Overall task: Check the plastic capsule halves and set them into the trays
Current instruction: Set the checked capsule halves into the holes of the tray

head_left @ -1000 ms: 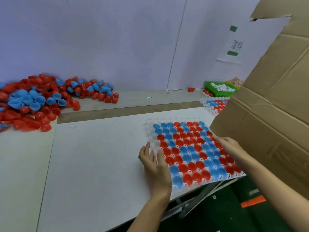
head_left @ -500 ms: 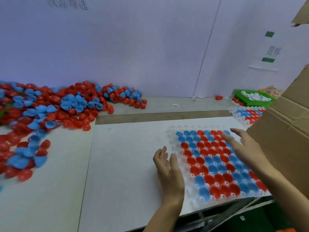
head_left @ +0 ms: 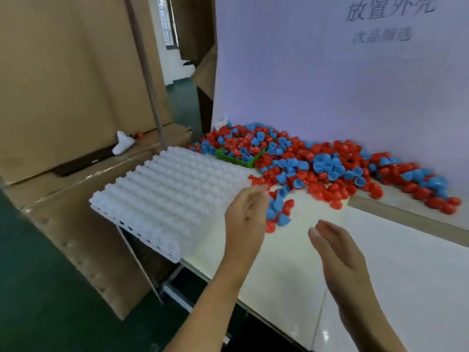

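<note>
A stack of empty white trays [head_left: 167,196] lies on the table's left end, its corner overhanging the edge. A big heap of red and blue capsule halves [head_left: 327,163] spreads along the wall behind it. My left hand [head_left: 245,219] hovers at the stack's right edge with relaxed fingers, holding nothing. Over the bare white tabletop [head_left: 396,262], my right hand [head_left: 335,247] is held out with straight fingers and is empty too. Neither hand touches a capsule half.
A green bin [head_left: 238,160] sits half buried in the heap. Large cardboard boxes [head_left: 66,80] stand left of the table, with a white glove [head_left: 124,144] on a ledge. The green floor [head_left: 38,288] lies below the table's left edge.
The view has swung left from the filled tray to the empty tray stack and the capsule heap. Both hands left the filled tray and now hover in the air.
</note>
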